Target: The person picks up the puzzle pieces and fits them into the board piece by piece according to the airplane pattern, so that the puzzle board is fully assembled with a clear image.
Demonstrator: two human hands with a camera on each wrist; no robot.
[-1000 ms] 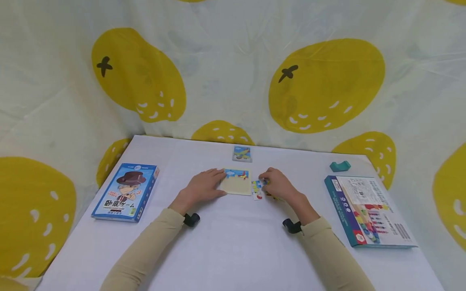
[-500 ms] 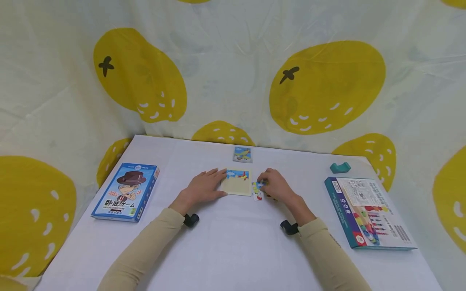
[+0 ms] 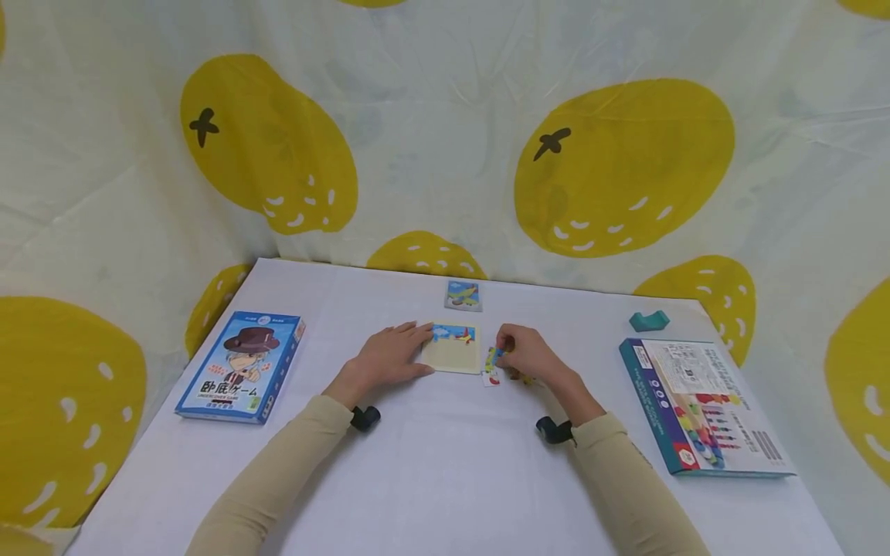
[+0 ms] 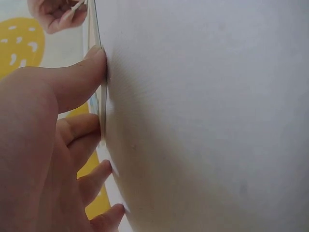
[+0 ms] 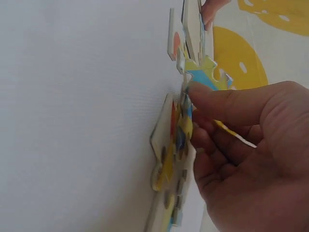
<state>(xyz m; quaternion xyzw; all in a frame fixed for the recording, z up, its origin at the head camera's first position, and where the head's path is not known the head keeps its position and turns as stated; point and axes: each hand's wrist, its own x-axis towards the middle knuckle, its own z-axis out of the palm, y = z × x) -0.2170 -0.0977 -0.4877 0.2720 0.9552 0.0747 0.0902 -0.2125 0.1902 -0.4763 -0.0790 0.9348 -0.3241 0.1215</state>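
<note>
A cream puzzle board (image 3: 452,360) lies mid-table, with joined blue-sky pieces along its far edge. My left hand (image 3: 392,355) rests at the board's left side, fingers spread; in the left wrist view its thumb (image 4: 82,82) and a finger touch the board's edge. To the right of the board, my right hand (image 3: 535,357) pinches a blue and yellow jigsaw piece (image 5: 206,77) between thumb and fingers. A white piece with red (image 3: 490,380) lies between board and right hand. Under that hand are several loose jigsaw pieces (image 5: 166,169), partly hidden by the fingers.
Behind the board lies a small airplane picture (image 3: 463,296). A blue game box (image 3: 239,369) is on the left. On the right are a flat teal-edged box (image 3: 705,405) and a small teal block (image 3: 650,320). A printed curtain (image 3: 445,154) borders the table's back.
My right hand has shifted slightly among the loose pieces and now has a blue and yellow jigsaw piece raised in its fingertips. My left hand has stayed at the board.
</note>
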